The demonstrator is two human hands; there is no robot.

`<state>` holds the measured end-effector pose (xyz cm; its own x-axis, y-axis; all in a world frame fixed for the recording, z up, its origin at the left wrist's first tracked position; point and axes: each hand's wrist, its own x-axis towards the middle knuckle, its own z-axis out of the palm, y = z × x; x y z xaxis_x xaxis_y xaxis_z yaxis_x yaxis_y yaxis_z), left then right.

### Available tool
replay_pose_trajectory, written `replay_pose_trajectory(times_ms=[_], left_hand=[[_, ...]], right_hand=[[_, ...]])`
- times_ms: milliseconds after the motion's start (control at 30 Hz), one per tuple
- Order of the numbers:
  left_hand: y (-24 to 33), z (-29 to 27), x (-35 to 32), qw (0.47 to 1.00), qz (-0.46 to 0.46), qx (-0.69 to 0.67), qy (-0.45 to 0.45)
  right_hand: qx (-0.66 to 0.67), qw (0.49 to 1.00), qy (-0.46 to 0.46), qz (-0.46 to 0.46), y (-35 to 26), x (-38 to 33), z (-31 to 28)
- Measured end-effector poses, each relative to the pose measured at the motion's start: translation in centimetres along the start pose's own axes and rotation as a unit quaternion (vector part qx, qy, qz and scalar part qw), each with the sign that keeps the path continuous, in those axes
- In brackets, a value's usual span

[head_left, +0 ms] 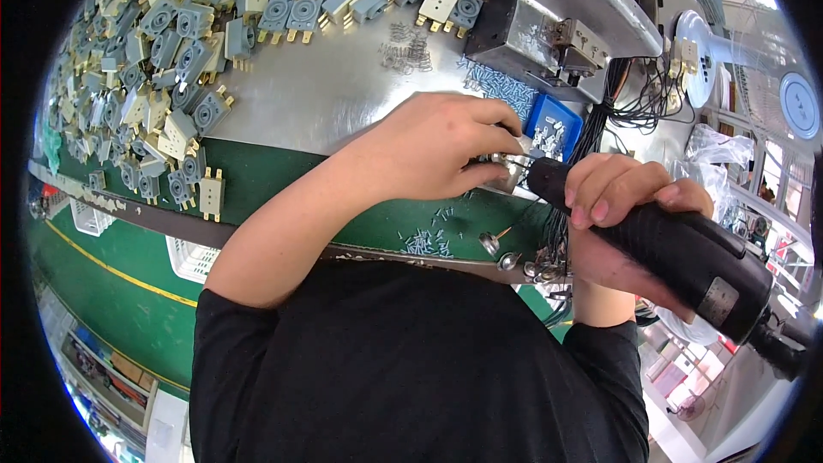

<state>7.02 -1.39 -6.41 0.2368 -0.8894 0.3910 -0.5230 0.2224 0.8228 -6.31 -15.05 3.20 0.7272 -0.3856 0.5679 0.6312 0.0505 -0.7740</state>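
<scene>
A: What is the right hand (626, 206) doing?

B: Its grip is wrapped tight around a black electric screwdriver (677, 257). The tool lies slanted, its thick rear end low at the right, its nose pointing up and left toward the other hand.

A: And the left hand (437, 150)?

B: Its fingers are curled together around a small metal part (512, 173), pinning it where the green mat (283, 176) meets the steel counter (343, 86). Most of the part is hidden under the fingers, so I cannot tell its shape.

A: So the nose of the tool meets that part?

B: It sits right against it, between the two hands. The tip itself is covered, so I cannot say exactly where it touches.

A: What lies around them?

B: Just behind the hands is a blue tray (553, 124) with small silver pieces in it, and beside it a scatter of screws (493, 86). Behind that stands a metal fixture (570, 21) with black wires (634, 103) hanging from it. More loose screws (429, 240) lie on the mat near the person's chest. Farther back and to the left, a big heap of grey and cream plastic switch housings (180, 43) with brass prongs covers the counter, with a few small springs (407, 47) near them.
</scene>
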Motion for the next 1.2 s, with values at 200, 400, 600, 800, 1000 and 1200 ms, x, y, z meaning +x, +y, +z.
replay_pose_trajectory(times_ms=[200,400,600,800,1000,1200], left_hand=[[0.1,-0.1,-0.2,1.000,0.006,0.011,-0.001],[0.2,-0.2,-0.4,1.000,0.009,0.000,0.003],[0.4,-0.3,0.2,1.000,0.012,-0.001,-0.015],[0.8,-0.4,0.4,1.000,0.006,0.001,-0.014],[0.7,-0.5,0.5,1.000,0.007,0.004,-0.015],[0.4,-0.6,0.5,1.000,0.019,0.020,-0.013]], right_hand=[[-0.074,0.995,-0.060,0.014,0.2,0.1,-0.5],[-0.012,1.000,-0.016,0.023,-0.9,0.5,0.2],[-0.014,0.999,-0.041,0.024,-2.4,7.7,-3.3],[-0.065,0.997,0.044,-0.006,0.5,10.4,-5.5],[-0.154,0.980,0.125,0.026,1.5,11.0,-5.0],[-0.122,0.984,0.121,0.044,1.9,10.9,-5.3]])
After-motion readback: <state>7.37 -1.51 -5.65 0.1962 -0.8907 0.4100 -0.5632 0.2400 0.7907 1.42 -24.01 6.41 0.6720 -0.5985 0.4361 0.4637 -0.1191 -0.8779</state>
